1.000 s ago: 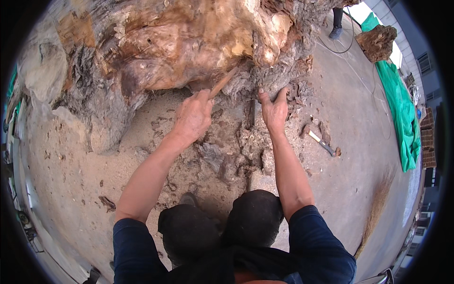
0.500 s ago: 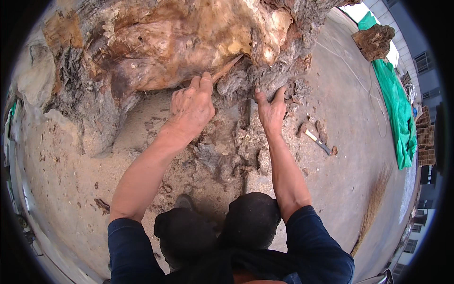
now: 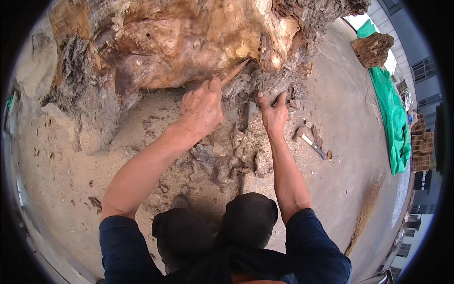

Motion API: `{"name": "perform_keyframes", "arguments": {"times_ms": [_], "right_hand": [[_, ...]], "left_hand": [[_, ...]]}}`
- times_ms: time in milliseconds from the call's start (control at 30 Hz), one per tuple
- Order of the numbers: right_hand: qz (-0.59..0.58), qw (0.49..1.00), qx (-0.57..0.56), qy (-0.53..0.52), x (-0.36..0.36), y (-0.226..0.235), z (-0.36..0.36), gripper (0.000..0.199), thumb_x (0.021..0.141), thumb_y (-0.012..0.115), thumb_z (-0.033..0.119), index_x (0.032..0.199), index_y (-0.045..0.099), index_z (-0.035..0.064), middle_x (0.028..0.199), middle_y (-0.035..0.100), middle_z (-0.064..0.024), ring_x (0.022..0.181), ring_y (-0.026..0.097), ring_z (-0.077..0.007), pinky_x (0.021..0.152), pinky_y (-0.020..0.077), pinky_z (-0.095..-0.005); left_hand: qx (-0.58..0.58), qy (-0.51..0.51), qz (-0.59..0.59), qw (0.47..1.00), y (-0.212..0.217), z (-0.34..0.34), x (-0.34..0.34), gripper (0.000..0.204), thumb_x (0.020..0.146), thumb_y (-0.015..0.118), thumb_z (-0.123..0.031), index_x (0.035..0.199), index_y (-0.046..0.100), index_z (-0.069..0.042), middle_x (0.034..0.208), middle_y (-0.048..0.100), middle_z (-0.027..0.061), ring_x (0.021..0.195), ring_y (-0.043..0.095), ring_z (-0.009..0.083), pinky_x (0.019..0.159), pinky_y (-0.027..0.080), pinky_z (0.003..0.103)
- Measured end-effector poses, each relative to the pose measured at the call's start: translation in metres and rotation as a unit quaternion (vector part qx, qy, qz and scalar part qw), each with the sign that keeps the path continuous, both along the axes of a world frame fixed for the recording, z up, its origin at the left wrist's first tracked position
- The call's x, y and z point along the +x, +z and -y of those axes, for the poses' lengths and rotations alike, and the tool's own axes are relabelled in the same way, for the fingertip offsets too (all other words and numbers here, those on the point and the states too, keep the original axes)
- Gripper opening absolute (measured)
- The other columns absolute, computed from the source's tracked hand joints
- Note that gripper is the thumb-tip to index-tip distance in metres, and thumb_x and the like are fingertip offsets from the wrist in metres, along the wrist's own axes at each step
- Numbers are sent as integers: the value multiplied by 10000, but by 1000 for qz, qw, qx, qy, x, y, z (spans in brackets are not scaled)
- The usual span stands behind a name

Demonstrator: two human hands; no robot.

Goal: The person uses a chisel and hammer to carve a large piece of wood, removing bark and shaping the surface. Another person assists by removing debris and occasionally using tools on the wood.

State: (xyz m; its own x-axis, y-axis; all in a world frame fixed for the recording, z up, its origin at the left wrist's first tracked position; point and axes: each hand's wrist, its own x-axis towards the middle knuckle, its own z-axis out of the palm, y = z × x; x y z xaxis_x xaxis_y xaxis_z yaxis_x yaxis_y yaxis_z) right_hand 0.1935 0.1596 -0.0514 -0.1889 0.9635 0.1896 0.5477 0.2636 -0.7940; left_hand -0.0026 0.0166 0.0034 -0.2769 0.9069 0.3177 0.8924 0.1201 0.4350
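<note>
A big weathered trunk [image 3: 170,52] with rough grey bark and bare amber wood fills the upper part of the view. My left hand [image 3: 202,106] is closed around a pointed reddish-brown wooden stick [image 3: 235,72]. Its tip meets a hollow in the pale wood above the bark. Lower on the right, my right hand [image 3: 275,116] has its thumb and a finger spread apart against the lower edge of the bark [image 3: 272,85]. Its other fingers are mostly hidden.
A hammer [image 3: 313,146] with a pale and dark handle lies on the floor to the right. Bark scraps and sawdust [image 3: 213,161] litter the ground before my knees. Farther right are a green tarp [image 3: 392,118], a wood chunk [image 3: 372,49], a straw broom [image 3: 366,213] and stacked baskets [image 3: 422,142].
The whole view has shifted slightly. My left hand and the stick have moved a little to the right, with the tip still at the hollow. My right hand stays at the bark.
</note>
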Motion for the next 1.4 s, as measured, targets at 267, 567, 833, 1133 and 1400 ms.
{"name": "perform_keyframes", "arguments": {"times_ms": [267,567,833,1133,1400], "right_hand": [[12,999,22,-21,6,-8,-4,887,883,805,441,1458,454,-135,1194,688,-359,1113,680,-468,995,508,-476],[-37,991,93,85,10,34,58,609,894,829,264,1374,621,-49,1282,704,-220,1180,680,-340,1053,522,-417],[-231,871,-175,398,8,74,108,302,916,765,78,1209,739,12,985,781,-83,871,729,-172,727,604,-307],[-233,871,11,431,10,85,115,248,824,793,-25,1069,784,14,994,781,-114,930,730,-186,774,603,-323],[-341,844,-202,362,11,85,119,227,945,773,203,1032,771,-6,933,781,-99,932,733,-208,856,587,-367]], "left_hand": [[-71,-75,-160,982,63,3,-35,388,947,493,45,1329,548,88,957,716,231,719,712,356,650,588,456],[-18,-135,605,784,-26,57,2,187,1027,641,-111,1132,714,26,887,694,44,779,636,131,715,529,316],[36,-161,615,771,-54,90,47,345,1010,707,-241,1275,704,-20,1132,726,51,1026,645,138,869,521,277],[63,-152,550,819,-40,85,53,275,1030,614,-17,1305,626,-22,1116,657,18,1063,606,134,981,493,299],[-8,-135,480,867,-71,94,47,222,1053,639,-183,1204,648,-20,999,642,27,944,613,133,841,514,309]]}}
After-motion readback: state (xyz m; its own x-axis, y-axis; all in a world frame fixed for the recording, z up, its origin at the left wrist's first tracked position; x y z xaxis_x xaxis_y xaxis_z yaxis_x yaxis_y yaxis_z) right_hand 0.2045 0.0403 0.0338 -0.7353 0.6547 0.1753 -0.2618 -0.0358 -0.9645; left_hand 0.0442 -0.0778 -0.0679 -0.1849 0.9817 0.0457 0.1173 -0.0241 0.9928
